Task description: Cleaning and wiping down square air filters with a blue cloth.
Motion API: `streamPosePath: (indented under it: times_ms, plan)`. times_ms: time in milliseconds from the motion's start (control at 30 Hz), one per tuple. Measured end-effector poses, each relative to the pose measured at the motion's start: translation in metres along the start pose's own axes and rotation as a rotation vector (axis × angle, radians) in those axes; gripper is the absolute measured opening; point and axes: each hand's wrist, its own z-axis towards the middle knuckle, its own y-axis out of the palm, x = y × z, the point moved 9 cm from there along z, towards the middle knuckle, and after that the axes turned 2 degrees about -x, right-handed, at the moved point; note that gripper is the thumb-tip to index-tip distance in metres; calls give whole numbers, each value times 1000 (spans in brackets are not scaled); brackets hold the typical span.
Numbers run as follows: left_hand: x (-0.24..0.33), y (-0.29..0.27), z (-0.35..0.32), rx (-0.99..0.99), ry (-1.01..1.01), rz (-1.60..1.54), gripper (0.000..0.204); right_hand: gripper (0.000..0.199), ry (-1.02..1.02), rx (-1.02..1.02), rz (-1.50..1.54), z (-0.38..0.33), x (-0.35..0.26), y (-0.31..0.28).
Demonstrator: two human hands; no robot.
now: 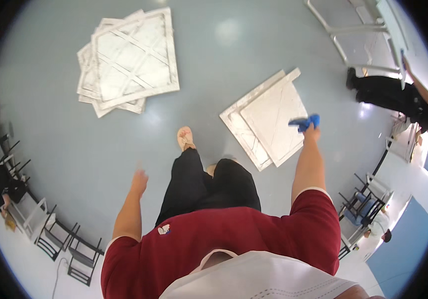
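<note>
In my right hand is a crumpled blue cloth, held out at my right side. It hangs over the right edge of two white square panels lying one on the other on the floor; I cannot tell if it touches them. A strip sticks out past the upper panel's far corner. My left hand hangs over the floor at my left, blurred by motion, with no thing visible in it. Farther off to the left lies a stack of several white panels, turned at different angles, the top one with crossing raised strips.
Grey floor spreads around my feet. At the far right a person in black stands by a white frame. Black chairs line the left side, where another person is. More chairs and a person are at the right.
</note>
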Motion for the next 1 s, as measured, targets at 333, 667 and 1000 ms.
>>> streamPosePath:
  times_ms: [333,667,1000]
  plan:
    - [-24,-226,-139,508,-632,-458,37,26,16,-60,-34,-22,-157,-145]
    - [244,-166,47,336,-175,-345,39,26,-59,-20,-185,158,-300,-37]
    - [478,-191,123,266,-418,-571,36,41,-276,-5,-776,272,-495,-40]
